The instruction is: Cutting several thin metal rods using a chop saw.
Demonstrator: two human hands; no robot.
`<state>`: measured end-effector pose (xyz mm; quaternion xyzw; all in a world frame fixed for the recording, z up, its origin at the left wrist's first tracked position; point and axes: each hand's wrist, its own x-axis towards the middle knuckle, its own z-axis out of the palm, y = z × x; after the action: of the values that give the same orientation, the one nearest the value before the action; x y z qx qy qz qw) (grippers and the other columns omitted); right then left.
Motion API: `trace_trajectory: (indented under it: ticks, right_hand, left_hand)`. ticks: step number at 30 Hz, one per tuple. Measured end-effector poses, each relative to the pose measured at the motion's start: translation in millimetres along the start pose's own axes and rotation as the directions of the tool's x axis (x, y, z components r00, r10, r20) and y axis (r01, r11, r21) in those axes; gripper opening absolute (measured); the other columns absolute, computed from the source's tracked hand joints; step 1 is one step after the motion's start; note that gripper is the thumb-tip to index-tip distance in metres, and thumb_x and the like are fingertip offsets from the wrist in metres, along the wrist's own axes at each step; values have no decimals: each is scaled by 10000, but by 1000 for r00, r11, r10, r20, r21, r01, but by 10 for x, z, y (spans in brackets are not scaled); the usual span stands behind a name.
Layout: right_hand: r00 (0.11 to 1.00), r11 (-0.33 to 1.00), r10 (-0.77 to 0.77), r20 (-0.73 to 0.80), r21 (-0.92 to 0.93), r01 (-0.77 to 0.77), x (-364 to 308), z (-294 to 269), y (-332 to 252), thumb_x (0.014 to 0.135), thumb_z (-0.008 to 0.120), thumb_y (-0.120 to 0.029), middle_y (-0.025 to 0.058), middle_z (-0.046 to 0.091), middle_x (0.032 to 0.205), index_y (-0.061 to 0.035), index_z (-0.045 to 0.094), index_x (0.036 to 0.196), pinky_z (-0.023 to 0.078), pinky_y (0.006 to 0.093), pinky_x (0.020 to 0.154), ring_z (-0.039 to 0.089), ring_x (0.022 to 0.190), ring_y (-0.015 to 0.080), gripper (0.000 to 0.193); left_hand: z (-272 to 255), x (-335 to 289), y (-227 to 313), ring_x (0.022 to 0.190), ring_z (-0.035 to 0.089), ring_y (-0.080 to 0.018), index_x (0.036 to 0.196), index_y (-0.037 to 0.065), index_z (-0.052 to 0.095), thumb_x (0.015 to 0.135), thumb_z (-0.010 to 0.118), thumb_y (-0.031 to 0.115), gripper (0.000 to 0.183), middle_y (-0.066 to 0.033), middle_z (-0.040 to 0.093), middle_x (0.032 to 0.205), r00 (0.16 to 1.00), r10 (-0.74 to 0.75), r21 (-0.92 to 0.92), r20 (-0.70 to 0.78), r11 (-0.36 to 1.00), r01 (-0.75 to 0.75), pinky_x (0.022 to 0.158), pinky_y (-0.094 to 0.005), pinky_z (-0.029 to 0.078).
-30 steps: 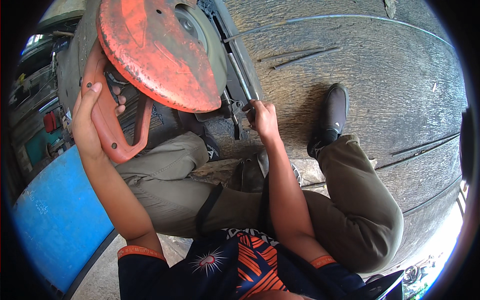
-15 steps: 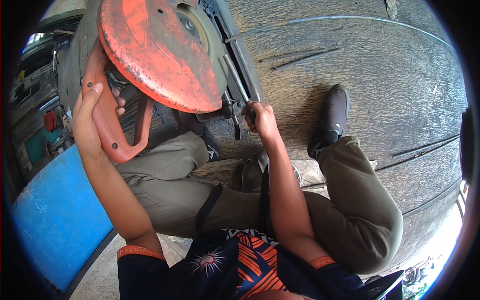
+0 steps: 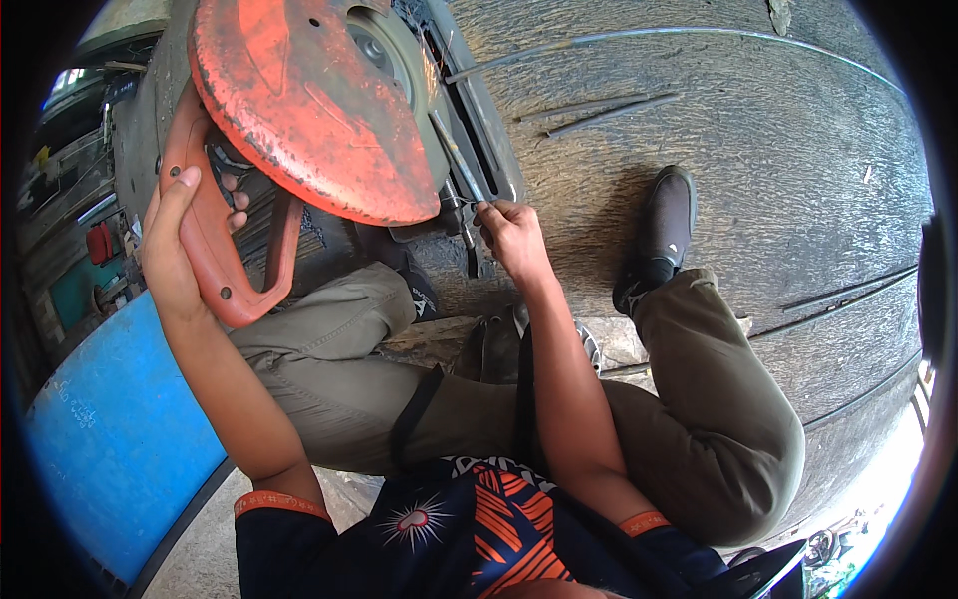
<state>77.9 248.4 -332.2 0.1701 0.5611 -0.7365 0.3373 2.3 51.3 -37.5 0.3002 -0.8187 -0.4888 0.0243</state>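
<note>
Orange saw handle (image 3: 215,255) in left hand (image 3: 172,240)

A black shoe (image 3: 661,235) rests on the rough grey concrete floor (image 3: 758,150), with thin metal rods (image 3: 609,108) lying loose on the floor beyond it, toward its far edge. A blue panel (image 3: 115,449) stands at the floor's near left edge. Cluttered shelves (image 3: 75,230) with a red container (image 3: 100,243) show dimly beyond the panel.

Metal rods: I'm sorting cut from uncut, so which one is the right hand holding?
The thin rod under the saw's orange guard, pinched by the right hand; the others lie loose on the floor.
</note>
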Motion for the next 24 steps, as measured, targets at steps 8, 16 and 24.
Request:
trace_trajectory:
  ticks: [8,16,24]
  right_hand:
    - [996,990,-68,-56,-126,61,-35,17,-49,957,593,-236,-17,465,546,22,596,698,304,282,475,377,510,65,365]
    - [987,942,-99,-127,-332,52,-115,27,-287,892,625,-250,247,552,634,57,615,745,440,426,607,540,575,362,340]
    - [939,864,-193,-283,-503,26,-138,74,-312,911,605,-296,269,604,700,28,615,758,470,490,675,610,726,455,359]
  left_hand:
    - [16,-18,16,757,625,-189,1243,-27,541,923,568,259,431,-98,614,895,1000,-24,10,-14,1000,24,642,-265,498]
    - [10,-14,15,759,626,-191,1232,-32,548,923,564,255,422,-98,615,894,1000,-26,15,-8,1000,26,649,-268,499]
    - [22,-14,13,766,625,-191,1236,-26,547,922,569,261,426,-97,615,902,1000,-25,6,-14,1000,25,652,-268,499]
